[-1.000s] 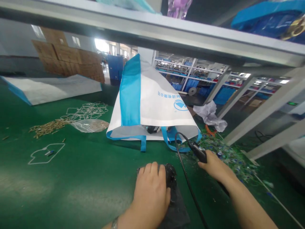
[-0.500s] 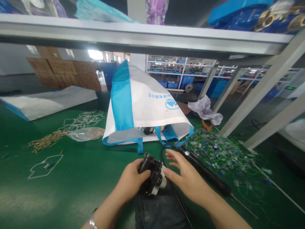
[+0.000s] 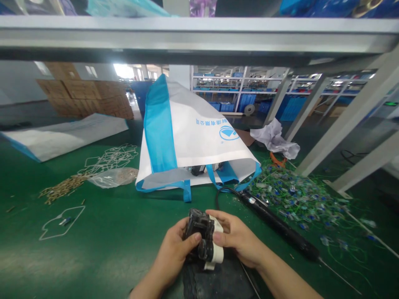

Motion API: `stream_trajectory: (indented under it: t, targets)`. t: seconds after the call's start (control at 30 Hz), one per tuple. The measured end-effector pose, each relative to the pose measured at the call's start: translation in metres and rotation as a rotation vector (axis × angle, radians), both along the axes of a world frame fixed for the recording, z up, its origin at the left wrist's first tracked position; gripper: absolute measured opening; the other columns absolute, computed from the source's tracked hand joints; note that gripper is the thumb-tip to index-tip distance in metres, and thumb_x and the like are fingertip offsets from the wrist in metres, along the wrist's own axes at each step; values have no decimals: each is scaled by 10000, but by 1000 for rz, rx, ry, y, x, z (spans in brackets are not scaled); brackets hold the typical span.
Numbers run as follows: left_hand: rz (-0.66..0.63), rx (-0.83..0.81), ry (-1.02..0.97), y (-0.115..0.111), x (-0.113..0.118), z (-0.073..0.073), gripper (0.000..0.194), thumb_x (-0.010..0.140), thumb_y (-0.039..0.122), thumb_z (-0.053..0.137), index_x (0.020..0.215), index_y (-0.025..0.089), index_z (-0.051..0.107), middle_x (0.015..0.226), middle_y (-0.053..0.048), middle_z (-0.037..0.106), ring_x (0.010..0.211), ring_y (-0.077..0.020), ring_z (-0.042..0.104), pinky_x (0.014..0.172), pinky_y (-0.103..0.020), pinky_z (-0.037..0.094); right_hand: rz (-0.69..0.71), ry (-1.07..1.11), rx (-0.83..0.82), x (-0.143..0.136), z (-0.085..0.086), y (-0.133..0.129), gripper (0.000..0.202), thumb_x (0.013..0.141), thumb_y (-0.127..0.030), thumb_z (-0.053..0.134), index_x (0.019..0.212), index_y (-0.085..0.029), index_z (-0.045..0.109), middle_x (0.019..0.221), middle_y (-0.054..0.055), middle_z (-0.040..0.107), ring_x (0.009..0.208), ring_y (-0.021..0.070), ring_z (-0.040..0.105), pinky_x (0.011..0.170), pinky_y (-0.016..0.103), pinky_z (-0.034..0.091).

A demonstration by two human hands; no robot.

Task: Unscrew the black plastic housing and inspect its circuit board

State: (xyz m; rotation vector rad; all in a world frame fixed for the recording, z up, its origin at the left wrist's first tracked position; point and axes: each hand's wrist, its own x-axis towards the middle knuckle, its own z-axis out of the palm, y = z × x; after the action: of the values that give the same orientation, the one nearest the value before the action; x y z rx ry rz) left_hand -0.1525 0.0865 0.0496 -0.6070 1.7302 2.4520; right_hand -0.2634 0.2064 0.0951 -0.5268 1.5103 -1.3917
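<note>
Black-and-white part held between your two hands

Nearest you, a dark flat bundle lies on the green desk; the bottom edge of the view cuts it off, and you cannot make out its material. Just above it, your left hand grips the black side of a black-and-white part, and your right hand closes on its white side. Your fingers hide much of it, and no marking can be read there.

To the right lies a long black tool, a cable looping from its far end; the small light patch on its body is illegible. To the left sits a single white wire frame. Beyond the tool spreads a tangled green pile, its pieces too small to tell apart.

Past your hands, a white-and-blue bag lies with its mouth towards you. Upside down on it you can read 制造有限公司 in blue, beside an oval logo; any further characters are out of sight. The dark and pale contents are mostly hidden. Farther back stand plain-looking cardboard boxes and blurred racks.
</note>
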Motion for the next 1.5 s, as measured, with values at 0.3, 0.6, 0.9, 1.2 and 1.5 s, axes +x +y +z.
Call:
stream_trajectory:
  t: [0.3,0.6,0.9,1.2,1.5]
  targets:
    - [-50,4,1,-5,-3,-4,748,572,538,464,1201,183,268,1217,-70,330,1006,18,470,854,-13,417,-17,-81,11,-2,3,-4,733,489,-279,745,1111,-52,432,1010,108,516,885,138,500,802,246,367]
    - [-4,192,-23,-8,-1,-4,705,610,510,440,1230,228,258,1212,-81,329,865,69,455,809,-38,405,46,-79,10,-14,2,6,889,511,-290,738,1225,-21,283,1179,193,407,1024,213,455,927,339,305]
    - [199,305,-86,-11,0,5,749,538,477,511,1141,88,296,1209,-117,319,794,65,464,774,-54,414,50,-96,-51,-22,5,9,737,532,-129,606,1189,-56,282,1166,172,393,1037,220,428,920,359,290]
    - [127,327,-27,-6,1,-3,656,622,450,444,1186,178,249,1202,-105,325,855,46,478,835,-96,420,241,602,204,-23,21,8,476,601,-89,427,1071,-92,499,1161,69,423,1067,130,423,954,263,304]
    - [142,320,-13,-5,2,2,647,617,464,439,1155,162,242,1223,-108,300,909,-52,498,855,-216,431,191,1044,271,-9,14,5,117,768,-210,490,773,-159,594,1009,-11,515,985,78,455,877,203,320]
